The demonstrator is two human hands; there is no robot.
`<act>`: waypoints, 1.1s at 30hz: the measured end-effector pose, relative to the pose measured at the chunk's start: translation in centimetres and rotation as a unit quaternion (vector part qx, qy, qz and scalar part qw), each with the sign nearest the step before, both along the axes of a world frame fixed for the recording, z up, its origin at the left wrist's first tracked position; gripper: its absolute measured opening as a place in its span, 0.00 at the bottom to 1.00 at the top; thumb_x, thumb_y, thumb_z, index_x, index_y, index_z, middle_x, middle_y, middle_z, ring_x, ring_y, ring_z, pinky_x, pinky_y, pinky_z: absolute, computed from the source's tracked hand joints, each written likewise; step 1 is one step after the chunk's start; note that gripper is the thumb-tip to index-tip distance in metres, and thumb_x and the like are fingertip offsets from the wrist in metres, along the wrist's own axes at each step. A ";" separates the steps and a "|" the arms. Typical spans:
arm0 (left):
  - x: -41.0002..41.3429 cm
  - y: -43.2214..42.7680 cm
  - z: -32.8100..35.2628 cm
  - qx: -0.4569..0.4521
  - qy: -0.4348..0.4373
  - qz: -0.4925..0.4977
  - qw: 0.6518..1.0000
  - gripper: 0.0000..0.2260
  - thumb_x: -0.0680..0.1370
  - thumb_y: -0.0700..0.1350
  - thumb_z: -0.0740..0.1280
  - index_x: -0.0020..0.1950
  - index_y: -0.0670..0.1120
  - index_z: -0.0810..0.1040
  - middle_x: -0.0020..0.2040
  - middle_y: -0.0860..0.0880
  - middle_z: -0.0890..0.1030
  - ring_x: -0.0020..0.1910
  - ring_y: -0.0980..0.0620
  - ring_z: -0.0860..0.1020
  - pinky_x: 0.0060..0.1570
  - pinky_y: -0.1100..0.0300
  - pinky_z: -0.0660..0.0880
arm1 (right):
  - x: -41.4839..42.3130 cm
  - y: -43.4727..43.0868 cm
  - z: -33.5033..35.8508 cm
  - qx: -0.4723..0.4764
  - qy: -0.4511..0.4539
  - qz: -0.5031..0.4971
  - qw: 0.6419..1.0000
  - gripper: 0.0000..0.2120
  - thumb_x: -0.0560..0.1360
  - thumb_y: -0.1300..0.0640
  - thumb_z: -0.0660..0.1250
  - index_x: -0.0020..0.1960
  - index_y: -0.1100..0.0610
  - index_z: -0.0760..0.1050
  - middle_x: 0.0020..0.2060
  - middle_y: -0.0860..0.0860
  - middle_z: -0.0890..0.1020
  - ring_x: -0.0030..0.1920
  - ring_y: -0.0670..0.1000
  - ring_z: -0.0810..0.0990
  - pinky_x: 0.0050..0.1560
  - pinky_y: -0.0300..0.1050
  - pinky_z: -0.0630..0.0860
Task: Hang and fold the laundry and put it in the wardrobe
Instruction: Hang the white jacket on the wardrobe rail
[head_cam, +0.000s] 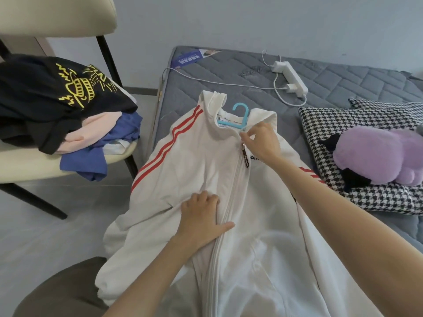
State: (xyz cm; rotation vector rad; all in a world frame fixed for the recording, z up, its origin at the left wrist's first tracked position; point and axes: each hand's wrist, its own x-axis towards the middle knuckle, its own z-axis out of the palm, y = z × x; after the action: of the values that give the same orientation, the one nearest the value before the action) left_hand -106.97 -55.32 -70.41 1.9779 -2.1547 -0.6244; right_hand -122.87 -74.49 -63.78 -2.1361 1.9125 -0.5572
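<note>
Grey quilted mattress of the bed fills centre to right. White jacket with red sleeve stripes lies flat on it at centre, collar toward 12 o'clock, one sleeve trailing past the mattress edge at 8 o'clock. White power strip with its cable lies on the mattress at 1 o'clock. Houndstooth pillow is at 3 o'clock with a purple plush on top. Printed label is at the mattress corner, 12 o'clock. Grey floor at 8 o'clock carries a cream chair; a clothes pile lies on its seat at 10 o'clock.
</note>
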 end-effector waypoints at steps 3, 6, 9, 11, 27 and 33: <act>0.1 -1.6 -0.3 0.072 -0.025 -0.001 0.997 0.41 0.64 0.75 0.60 0.73 0.66 0.51 0.76 0.56 0.39 0.75 0.39 0.40 0.68 0.33 0.40 | 0.3 -1.6 -0.4 -0.013 -0.018 0.023 0.999 0.15 0.79 0.56 0.60 0.62 0.59 0.77 0.62 0.55 0.76 0.63 0.55 0.73 0.56 0.48 0.71; 0.6 -2.6 -1.2 0.146 -0.045 -0.014 0.988 0.45 0.63 0.78 0.60 0.74 0.69 0.42 0.77 0.55 0.34 0.74 0.35 0.37 0.67 0.29 0.40 | 0.7 -3.4 -1.5 0.068 0.001 0.038 0.997 0.21 0.81 0.58 0.56 0.72 0.60 0.66 0.68 0.57 0.71 0.66 0.57 0.71 0.62 0.50 0.69; 0.9 -3.3 -1.6 0.155 -0.054 -0.024 0.986 0.45 0.62 0.77 0.62 0.74 0.69 0.45 0.78 0.55 0.38 0.75 0.34 0.40 0.68 0.28 0.45 | 1.1 -5.1 -2.6 0.119 0.061 0.032 0.990 0.22 0.81 0.58 0.53 0.74 0.61 0.60 0.68 0.60 0.71 0.65 0.61 0.70 0.63 0.54 0.70; 1.2 -3.7 -1.6 0.159 -0.047 -0.029 0.986 0.45 0.61 0.77 0.63 0.74 0.69 0.48 0.78 0.56 0.41 0.75 0.35 0.43 0.69 0.30 0.49 | 1.4 -6.0 -3.3 0.146 0.106 0.006 0.983 0.20 0.80 0.56 0.53 0.71 0.61 0.63 0.64 0.60 0.73 0.64 0.61 0.68 0.59 0.55 0.69; 3.7 -5.5 1.5 0.187 0.047 -0.070 0.979 0.34 0.72 0.67 0.65 0.75 0.60 0.61 0.79 0.53 0.52 0.76 0.49 0.56 0.74 0.51 0.55 | 1.0 -5.0 -0.3 0.071 0.061 -0.022 0.995 0.15 0.77 0.44 0.61 0.37 0.52 0.68 0.32 0.48 0.71 0.54 0.56 0.69 0.50 0.52 0.56; 5.8 -3.3 4.6 0.059 0.231 0.058 0.969 0.19 0.80 0.47 0.63 0.71 0.48 0.70 0.69 0.50 0.71 0.68 0.52 0.70 0.68 0.59 0.64 | 1.6 -0.6 9.2 -0.117 0.048 0.049 0.991 0.12 0.79 0.47 0.59 0.42 0.53 0.71 0.36 0.49 0.76 0.55 0.55 0.66 0.47 0.49 0.51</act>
State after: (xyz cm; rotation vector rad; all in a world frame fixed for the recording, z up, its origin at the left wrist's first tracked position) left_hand -101.17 -58.57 -65.77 1.7705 -1.7450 -1.0893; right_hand -121.23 -75.06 -54.54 -2.4279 1.8596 -0.7011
